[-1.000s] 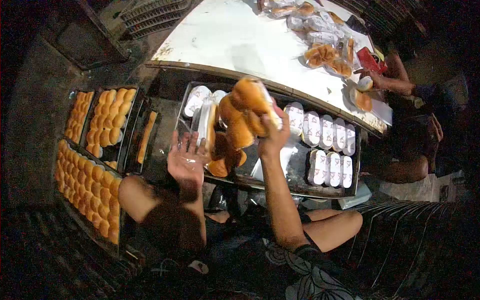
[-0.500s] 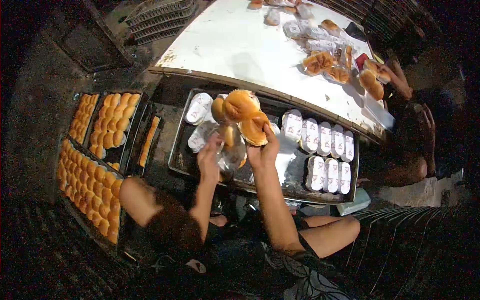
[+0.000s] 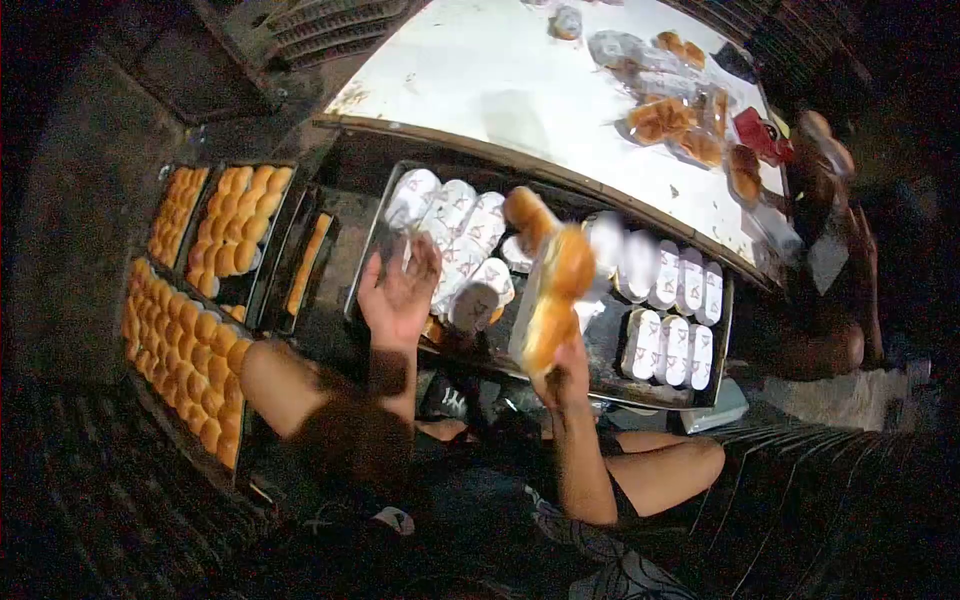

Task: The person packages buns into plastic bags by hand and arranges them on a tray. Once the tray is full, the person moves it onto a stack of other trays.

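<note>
Near-black fabric top (image 3: pixel 470 525) – pale grey leaf-like outline print (image 3: pixel 625 575) toward right side. Small whitish patch with dark mark (image 3: pixel 395 520) on dark cloth. Short dark fabric shorts (image 3: pixel 622 495), knees bare. Left hand (image 3: pixel 402 295), right hand (image 3: pixel 566 382) ungloved – left sleeve lost in shadow.

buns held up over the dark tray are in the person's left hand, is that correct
Not the left hand: the head view shows the right hand holding the buns up over the dark tray.
</note>
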The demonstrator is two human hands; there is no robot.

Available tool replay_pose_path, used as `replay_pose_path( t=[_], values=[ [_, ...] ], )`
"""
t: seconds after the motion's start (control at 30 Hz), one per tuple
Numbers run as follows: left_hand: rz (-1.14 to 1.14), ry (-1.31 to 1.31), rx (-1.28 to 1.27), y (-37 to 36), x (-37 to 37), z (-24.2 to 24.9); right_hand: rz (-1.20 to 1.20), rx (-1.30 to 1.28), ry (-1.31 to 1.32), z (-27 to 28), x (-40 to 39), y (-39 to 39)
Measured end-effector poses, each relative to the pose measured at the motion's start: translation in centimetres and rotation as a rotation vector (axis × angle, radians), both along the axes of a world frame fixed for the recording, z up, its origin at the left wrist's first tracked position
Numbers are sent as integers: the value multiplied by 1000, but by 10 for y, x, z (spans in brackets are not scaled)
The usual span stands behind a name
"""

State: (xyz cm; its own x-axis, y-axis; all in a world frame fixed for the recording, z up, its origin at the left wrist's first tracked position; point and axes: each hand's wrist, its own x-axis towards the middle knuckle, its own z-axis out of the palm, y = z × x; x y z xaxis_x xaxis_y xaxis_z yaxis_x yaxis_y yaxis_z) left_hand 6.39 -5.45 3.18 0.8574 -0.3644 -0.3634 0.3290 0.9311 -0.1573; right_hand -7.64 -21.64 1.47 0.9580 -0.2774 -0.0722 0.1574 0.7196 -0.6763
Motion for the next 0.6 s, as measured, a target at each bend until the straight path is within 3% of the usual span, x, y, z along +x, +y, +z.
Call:
replay_pose_path(
  t=[0.03,0.07,0.13,0.17,0.3,0.37,0.4,0.47,0.5,0.57,0.6],
  values=[
    [17,10,7,-2,-5,13,74,-198,42,-7,-13,1],
    [-36,-21,-72,-7,-10,26,87,-189,51,-10,-21,6],
    [-121,-45,-207,-17,-19,46,-3,-564,123,-12,-29,11],
    [-121,-40,-204,-23,-22,50,-3,-561,129,-5,-29,10],
    [-109,-234,-51,-35,-35,42,-172,-1345,16,83,-2,-5],
    [24,-524,307,-46,-49,49,-225,-1479,108,86,10,-7],
    [70,-624,496,-50,-50,45,-236,-1488,118,84,5,-5],
    [7,-667,630,-49,-53,49,-56,-1431,233,76,-6,3],
    [-59,-699,779,-48,-56,49,45,-1354,358,75,-7,7],
    [-28,-727,811,-56,-65,35,151,-1175,647,78,-1,0],
    [-33,-758,895,-61,-73,27,153,-1020,667,80,4,-4]
  ],
)
